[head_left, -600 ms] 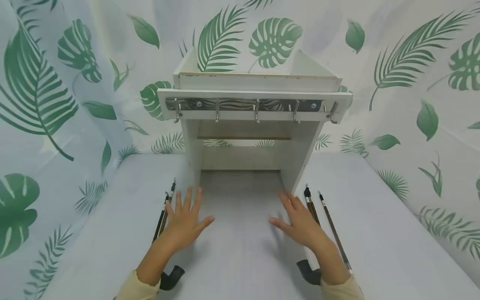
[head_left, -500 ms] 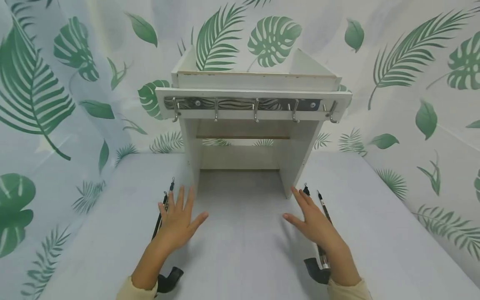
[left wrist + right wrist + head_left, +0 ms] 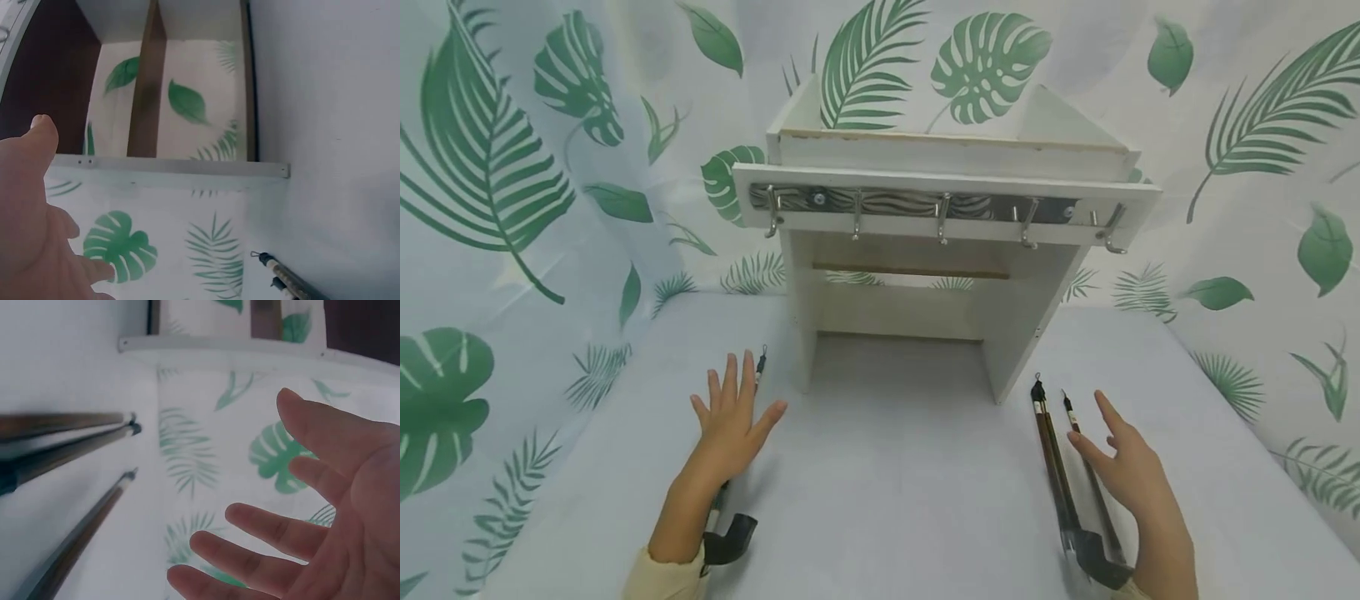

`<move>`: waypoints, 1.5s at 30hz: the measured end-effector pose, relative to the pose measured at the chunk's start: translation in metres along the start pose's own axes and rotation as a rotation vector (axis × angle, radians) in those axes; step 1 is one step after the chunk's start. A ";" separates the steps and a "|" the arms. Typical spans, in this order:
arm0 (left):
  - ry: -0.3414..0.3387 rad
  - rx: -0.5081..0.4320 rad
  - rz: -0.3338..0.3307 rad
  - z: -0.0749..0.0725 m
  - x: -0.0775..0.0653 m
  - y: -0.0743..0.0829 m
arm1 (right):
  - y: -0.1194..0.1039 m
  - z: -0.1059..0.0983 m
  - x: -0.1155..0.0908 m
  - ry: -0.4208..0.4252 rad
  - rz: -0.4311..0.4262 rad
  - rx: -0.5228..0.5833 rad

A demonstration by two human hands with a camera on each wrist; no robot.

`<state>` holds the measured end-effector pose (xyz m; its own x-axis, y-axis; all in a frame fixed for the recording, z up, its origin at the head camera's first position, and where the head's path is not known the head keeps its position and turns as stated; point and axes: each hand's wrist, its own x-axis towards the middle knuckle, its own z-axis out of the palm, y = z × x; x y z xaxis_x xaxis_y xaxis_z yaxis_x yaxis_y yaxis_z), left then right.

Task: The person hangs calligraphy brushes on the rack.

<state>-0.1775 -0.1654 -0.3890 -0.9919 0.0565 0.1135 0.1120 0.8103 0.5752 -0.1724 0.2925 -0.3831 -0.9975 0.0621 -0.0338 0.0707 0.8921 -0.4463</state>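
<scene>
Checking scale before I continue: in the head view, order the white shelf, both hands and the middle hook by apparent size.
1. White shelf
2. Left hand and right hand: too alike to rank
3. Middle hook

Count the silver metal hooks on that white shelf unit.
5 silver metal hooks across the front of the white shelf unit: leftmost, centre-left, central, centre-right, rightmost. None looks hidden.

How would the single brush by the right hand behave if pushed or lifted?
The single brush would probably roll, as it looks round and lies on a flat table. Lifted, it should stay stiff, since it looks straight, and likely feel light, being slim.
</scene>
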 end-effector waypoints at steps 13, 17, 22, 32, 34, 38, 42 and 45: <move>0.087 -0.265 0.059 -0.009 0.061 0.025 | 0.035 0.007 0.004 -0.150 0.177 0.062; 0.160 -0.393 0.085 -0.013 0.071 0.029 | 0.036 0.010 0.005 -0.135 0.163 0.049; 0.289 -0.540 0.143 -0.011 0.080 0.034 | 0.034 0.013 0.006 -0.092 0.154 0.035; 0.538 -0.698 0.260 0.016 0.087 0.033 | 0.038 0.016 0.005 -0.099 0.205 0.031; 0.560 -0.694 0.293 0.016 0.087 0.037 | 0.038 0.017 0.007 -0.104 0.207 0.032; 0.566 -0.645 0.328 0.022 0.089 0.036 | 0.042 0.018 0.008 -0.115 0.210 0.013; 0.568 -0.603 0.333 0.027 0.091 0.034 | 0.047 0.020 0.009 -0.122 0.202 -0.005; 0.576 -0.572 0.321 0.028 0.091 0.034 | 0.048 0.021 0.011 -0.131 0.201 -0.016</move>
<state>-0.2654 -0.1167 -0.3815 -0.7404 -0.1966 0.6428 0.5469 0.3798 0.7461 -0.1796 0.3261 -0.4238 -0.9543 0.1816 -0.2372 0.2670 0.8748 -0.4043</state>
